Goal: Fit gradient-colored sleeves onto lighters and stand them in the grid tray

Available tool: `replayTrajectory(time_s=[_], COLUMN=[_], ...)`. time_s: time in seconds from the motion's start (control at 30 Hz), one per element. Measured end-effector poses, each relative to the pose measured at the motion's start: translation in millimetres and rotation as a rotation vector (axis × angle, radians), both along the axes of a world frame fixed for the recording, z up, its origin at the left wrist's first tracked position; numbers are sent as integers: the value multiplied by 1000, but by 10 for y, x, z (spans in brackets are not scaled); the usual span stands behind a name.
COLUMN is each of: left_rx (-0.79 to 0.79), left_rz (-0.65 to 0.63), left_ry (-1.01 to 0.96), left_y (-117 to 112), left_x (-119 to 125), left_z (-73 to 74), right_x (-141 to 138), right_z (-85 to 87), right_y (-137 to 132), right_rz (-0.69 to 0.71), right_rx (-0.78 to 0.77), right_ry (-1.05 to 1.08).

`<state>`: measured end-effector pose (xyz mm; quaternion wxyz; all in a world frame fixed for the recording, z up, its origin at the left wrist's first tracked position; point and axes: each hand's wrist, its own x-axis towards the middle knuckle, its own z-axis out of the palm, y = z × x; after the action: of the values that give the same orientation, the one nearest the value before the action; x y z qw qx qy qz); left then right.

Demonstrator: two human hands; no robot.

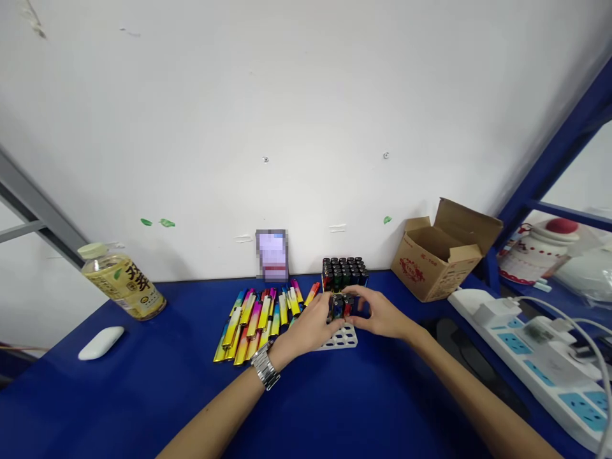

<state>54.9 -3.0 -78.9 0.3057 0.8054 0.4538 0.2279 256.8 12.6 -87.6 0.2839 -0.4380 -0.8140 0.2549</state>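
My left hand (pixel 310 328), with a metal watch on its wrist, and my right hand (pixel 380 313) meet over a white holed tray (pixel 345 339) on the blue table. Between their fingers sits a small cluster of dark lighters (pixel 341 305), gripped from both sides. Just behind stands a full block of dark lighters (pixel 344 273) packed upright. To the left lies a spread of several yellow, pink and blue lighters (pixel 258 319).
A tea bottle (pixel 123 282) leans at the back left, a white oval object (pixel 101 342) before it. An open cardboard box (pixel 442 250) stands at the back right. A white power strip (pixel 535 357) with cables runs along the right edge. A blurred card (pixel 272 255) leans on the wall.
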Motion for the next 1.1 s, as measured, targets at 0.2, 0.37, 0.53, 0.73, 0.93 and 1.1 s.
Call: replayTrajectory(time_s=[0.2,0.37,0.53,0.73,0.93,1.1], left_rx=[44,84,126,134,102,37], left_rz=[-60,-59,-56,-42,7,311], left_ry=[152,325,383,379,159,272], left_y=[7,-54,-69,-93,-96,-125], left_x=[51,95,119,132,154,-170], left_z=[-49,20,27,32,139,311], right_x=[-76,-15,35,-38,-292,-513], right_z=[-164,-257,-244,-57,69,188], right_y=[18,26,86,110,96,86], right_rz=[127,24,-71,-154,-189,-183], right_rx=[-15,-66,-59,-10,29,-42], right_ry=[35,77,351,429,538,368])
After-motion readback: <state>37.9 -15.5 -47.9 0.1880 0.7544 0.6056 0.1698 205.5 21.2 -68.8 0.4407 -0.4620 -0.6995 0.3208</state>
